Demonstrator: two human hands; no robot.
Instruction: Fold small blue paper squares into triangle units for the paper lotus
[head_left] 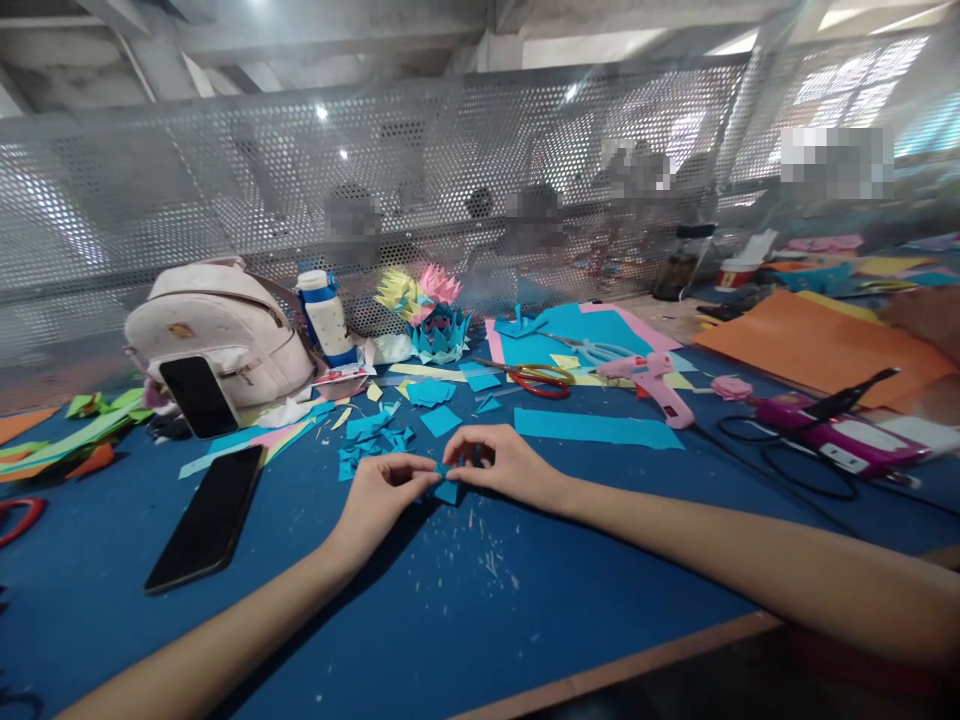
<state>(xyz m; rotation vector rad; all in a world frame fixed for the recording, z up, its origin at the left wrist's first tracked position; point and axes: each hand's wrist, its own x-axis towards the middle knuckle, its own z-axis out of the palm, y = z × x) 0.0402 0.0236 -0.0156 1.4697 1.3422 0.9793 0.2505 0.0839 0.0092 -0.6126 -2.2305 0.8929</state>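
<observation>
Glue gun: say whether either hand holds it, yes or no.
No, the glue gun sits apart from the left hand and right hand, which pinch blue paper.

No lettering or number can be read; the patch [180, 330] on the pale backpack [217, 312] is too small.

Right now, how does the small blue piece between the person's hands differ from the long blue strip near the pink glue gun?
The small blue piece is pinched between the left hand and right hand, while the long blue strip lies flat on the table. The small blue piece is much shorter than the long blue strip. The hands partly hide the small blue piece; the long blue strip shows almost entirely. Both look like blue paper.
</observation>
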